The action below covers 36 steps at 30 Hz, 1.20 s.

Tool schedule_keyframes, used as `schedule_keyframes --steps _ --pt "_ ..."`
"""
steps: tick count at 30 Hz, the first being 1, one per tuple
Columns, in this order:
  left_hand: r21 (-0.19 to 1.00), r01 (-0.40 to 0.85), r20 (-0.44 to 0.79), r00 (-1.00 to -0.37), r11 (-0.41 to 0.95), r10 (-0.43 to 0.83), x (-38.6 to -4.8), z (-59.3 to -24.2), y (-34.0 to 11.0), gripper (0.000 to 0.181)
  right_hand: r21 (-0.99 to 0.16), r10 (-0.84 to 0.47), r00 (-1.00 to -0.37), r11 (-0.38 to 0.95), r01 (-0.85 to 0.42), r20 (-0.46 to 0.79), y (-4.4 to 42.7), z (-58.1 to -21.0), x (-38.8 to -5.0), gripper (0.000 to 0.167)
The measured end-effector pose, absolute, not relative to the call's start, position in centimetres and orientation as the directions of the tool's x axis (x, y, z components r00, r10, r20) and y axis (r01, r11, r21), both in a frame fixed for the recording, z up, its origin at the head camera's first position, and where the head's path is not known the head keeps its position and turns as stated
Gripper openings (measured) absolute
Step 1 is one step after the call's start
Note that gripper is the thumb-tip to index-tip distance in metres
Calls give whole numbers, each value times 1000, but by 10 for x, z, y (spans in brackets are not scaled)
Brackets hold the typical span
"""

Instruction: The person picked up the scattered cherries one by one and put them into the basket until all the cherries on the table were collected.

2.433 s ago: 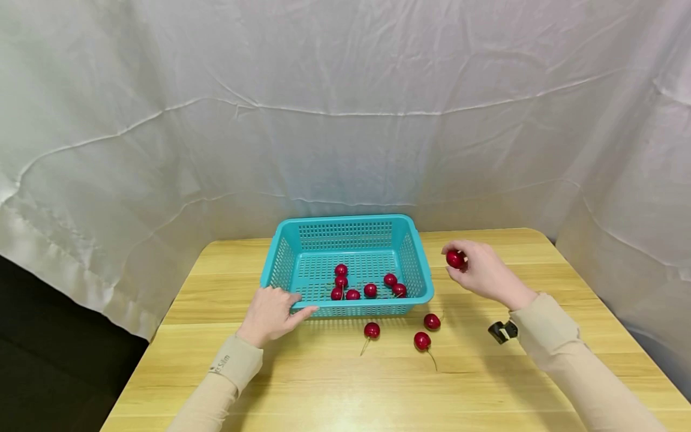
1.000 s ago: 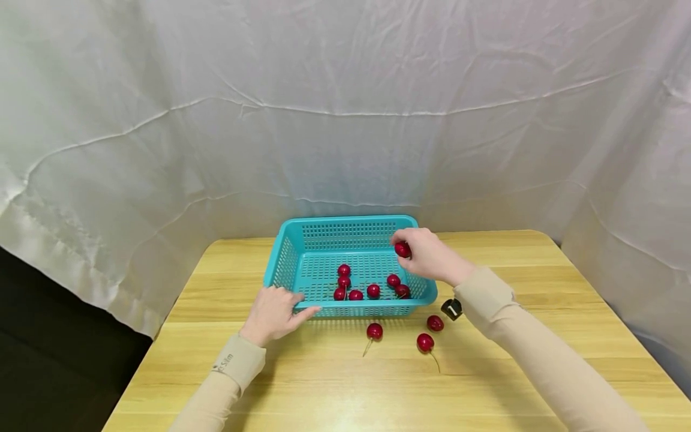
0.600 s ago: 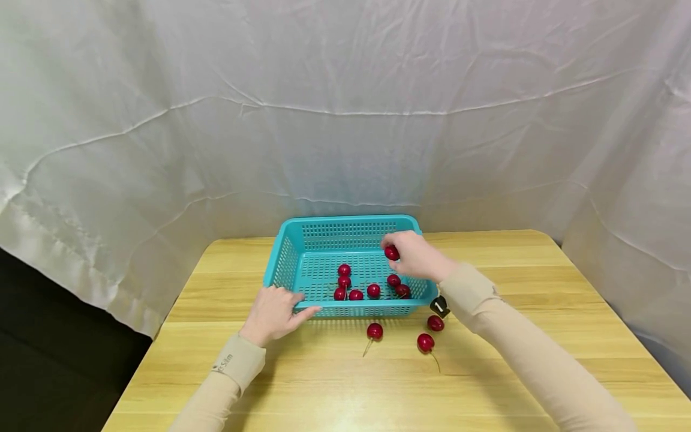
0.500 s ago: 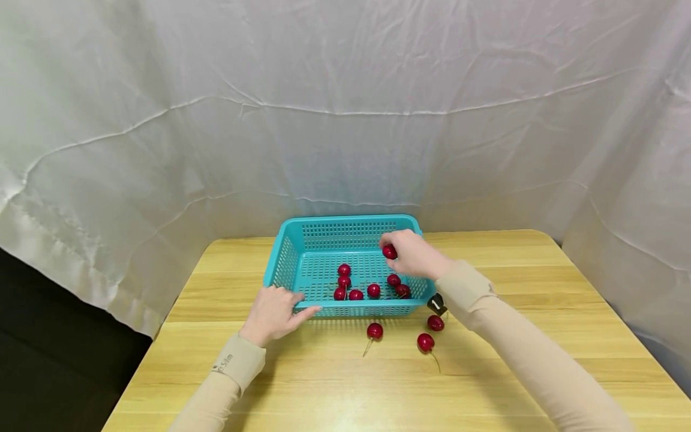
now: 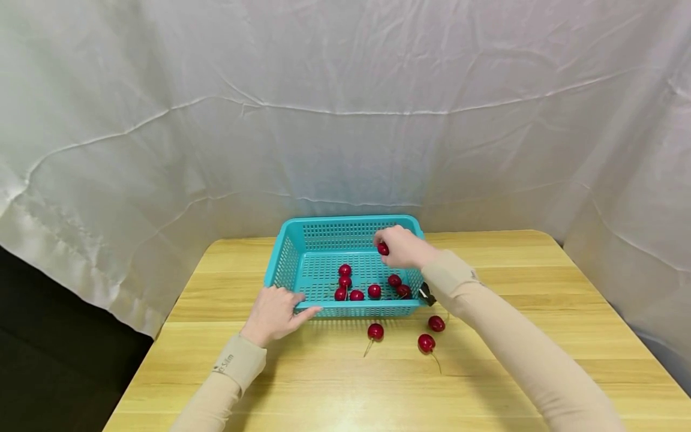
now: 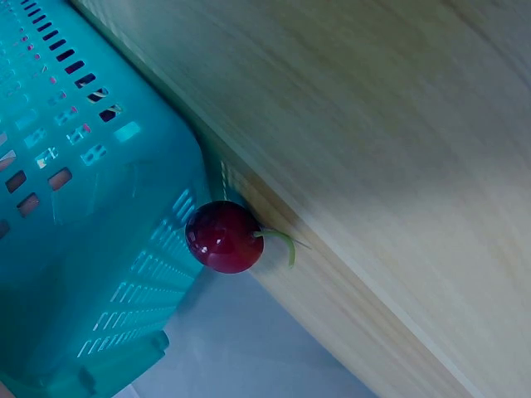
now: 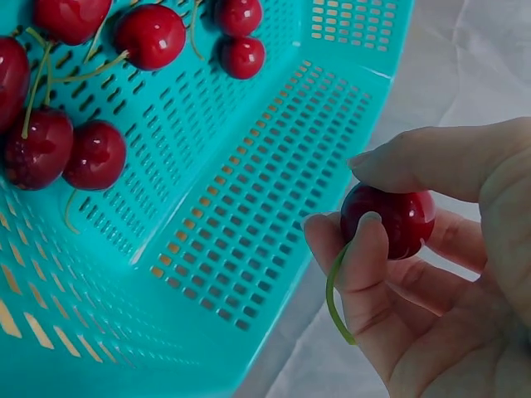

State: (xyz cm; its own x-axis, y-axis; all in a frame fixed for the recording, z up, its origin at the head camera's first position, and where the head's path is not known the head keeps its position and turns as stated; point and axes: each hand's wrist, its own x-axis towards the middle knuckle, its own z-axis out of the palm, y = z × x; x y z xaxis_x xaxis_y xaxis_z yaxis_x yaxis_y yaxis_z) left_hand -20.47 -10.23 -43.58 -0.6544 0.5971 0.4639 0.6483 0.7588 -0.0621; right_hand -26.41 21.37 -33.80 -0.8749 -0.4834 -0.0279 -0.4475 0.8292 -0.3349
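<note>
Pinching a cherry (image 7: 406,220) above the basket (image 5: 353,218), right fingers (image 7: 365,269); left fingers (image 5: 295,297) gripping its rim (image 5: 367,304)

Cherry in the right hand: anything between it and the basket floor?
Nothing visible. The right hand holds the cherry above the open-topped basket; the seven cherries inside lie mostly toward the front, leaving bare floor farther back.

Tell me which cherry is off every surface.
The cherry pinched by the right hand, held aloft; the other cherries lie in the basket or on the table.

Wooden table (image 5: 335,390) with rounded far corners, creased pale cloth (image 5: 345,150) behind, black area (image 5: 54,348) at left
</note>
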Motion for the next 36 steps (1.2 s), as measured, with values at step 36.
schedule_keyframes --steps 36 --pt "-66 637 444 -670 768 594 -206 -436 -102 69 -290 -472 -878 853 -434 -76 215 -342 -256 32"
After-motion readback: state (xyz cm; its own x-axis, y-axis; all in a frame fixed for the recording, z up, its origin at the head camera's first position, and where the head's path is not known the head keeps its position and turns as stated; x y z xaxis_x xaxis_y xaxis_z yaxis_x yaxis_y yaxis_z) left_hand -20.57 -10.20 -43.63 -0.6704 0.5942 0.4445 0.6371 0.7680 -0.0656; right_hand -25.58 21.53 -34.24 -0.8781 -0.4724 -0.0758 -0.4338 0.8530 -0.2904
